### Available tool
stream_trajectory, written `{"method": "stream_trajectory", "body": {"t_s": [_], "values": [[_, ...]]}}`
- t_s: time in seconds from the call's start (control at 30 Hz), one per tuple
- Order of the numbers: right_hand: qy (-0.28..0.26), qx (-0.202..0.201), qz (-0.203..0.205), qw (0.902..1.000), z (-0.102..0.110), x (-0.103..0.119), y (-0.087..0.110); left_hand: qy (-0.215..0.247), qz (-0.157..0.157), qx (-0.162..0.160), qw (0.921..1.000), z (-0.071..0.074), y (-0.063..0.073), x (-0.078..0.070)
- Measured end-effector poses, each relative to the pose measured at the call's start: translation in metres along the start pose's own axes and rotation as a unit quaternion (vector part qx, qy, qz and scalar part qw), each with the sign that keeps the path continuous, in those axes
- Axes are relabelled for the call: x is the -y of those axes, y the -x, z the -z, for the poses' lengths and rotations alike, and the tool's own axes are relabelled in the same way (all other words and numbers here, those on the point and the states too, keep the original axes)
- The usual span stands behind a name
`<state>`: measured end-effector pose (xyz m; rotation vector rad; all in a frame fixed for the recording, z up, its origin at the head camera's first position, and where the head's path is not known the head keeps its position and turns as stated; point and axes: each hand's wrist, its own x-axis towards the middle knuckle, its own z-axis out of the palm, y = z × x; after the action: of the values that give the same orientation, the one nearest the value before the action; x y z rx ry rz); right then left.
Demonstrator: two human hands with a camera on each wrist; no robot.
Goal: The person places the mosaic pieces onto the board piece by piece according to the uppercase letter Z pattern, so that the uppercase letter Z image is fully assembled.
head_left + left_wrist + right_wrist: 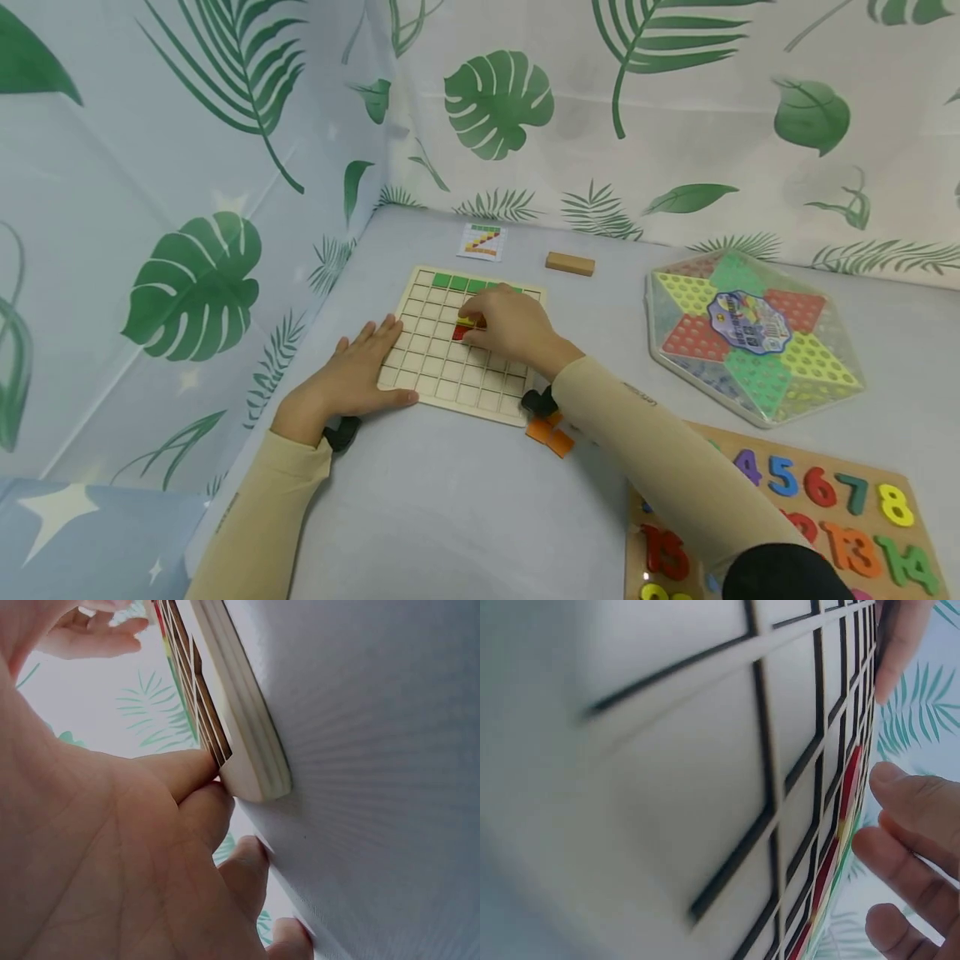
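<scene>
A square wooden grid board [420,382] lies on the table with a row of green tiles [459,283] near its far edge. My left hand [348,379] rests at the board's left side, fingers spread straight; in the left wrist view its fingers touch the board's corner [259,761]. Over the middle of the board is my right hand [513,325], thumb and fingertips close above a yellow tile [465,322] and a red tile [458,333]. In the right wrist view, the fingers of that hand [919,847] are bent and apart, with no tile between them, beside the red tiles [850,784].
Loose orange tiles [559,442] lie off the board's near right corner. Behind stand a small pattern card [482,242] and a wooden block [570,264]. A hexagonal Chinese checkers board [667,357] is at right, with a number puzzle board [911,546] nearer, partly under the right forearm.
</scene>
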<state>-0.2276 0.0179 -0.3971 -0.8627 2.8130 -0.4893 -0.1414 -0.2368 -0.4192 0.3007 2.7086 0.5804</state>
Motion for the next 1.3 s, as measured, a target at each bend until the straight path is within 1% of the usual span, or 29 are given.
{"method": "stream_trajectory", "body": {"t_s": [0.17, 0.33, 0.5, 0.57, 0.67, 0.73, 0.87, 0.93, 1.17, 1.3], "values": [[-0.021, 0.001, -0.006, 0.9998, 0.007, -0.014, 0.018, 0.0, 0.0, -0.001, 1.0, -0.001, -0.001, 0.0], [-0.021, 0.008, -0.019, 0.9996, 0.016, -0.029, 0.04, 0.003, 0.002, 0.0, 1.0, -0.001, -0.001, 0.0], [-0.015, 0.008, -0.036, 0.9992, 0.024, -0.044, 0.064, 0.008, 0.001, 0.003, 1.0, -0.001, 0.0, -0.001], [-0.017, 0.015, -0.047, 0.9987, 0.026, -0.051, 0.073, 0.006, 0.001, 0.003, 1.0, -0.001, 0.0, -0.001], [-0.018, 0.028, -0.046, 0.9984, 0.028, -0.059, 0.084, 0.005, 0.001, 0.003, 1.0, -0.002, 0.0, -0.001], [-0.019, 0.037, -0.039, 0.9984, 0.029, -0.064, 0.09, 0.005, 0.002, 0.003, 1.0, -0.002, 0.0, -0.001], [0.0, 0.043, -0.013, 0.999, 0.029, -0.07, 0.099, 0.007, 0.002, 0.003, 1.0, -0.003, 0.0, -0.001], [0.008, 0.044, -0.011, 0.999, 0.029, -0.072, 0.103, 0.007, 0.003, 0.002, 1.0, -0.003, 0.0, -0.001], [0.038, 0.045, -0.046, 0.9972, 0.027, -0.078, 0.119, 0.008, 0.003, 0.002, 1.0, -0.002, 0.0, -0.002], [0.044, 0.039, -0.043, 0.9973, 0.025, -0.08, 0.123, 0.008, 0.004, 0.002, 1.0, -0.002, 0.0, -0.003]]}}
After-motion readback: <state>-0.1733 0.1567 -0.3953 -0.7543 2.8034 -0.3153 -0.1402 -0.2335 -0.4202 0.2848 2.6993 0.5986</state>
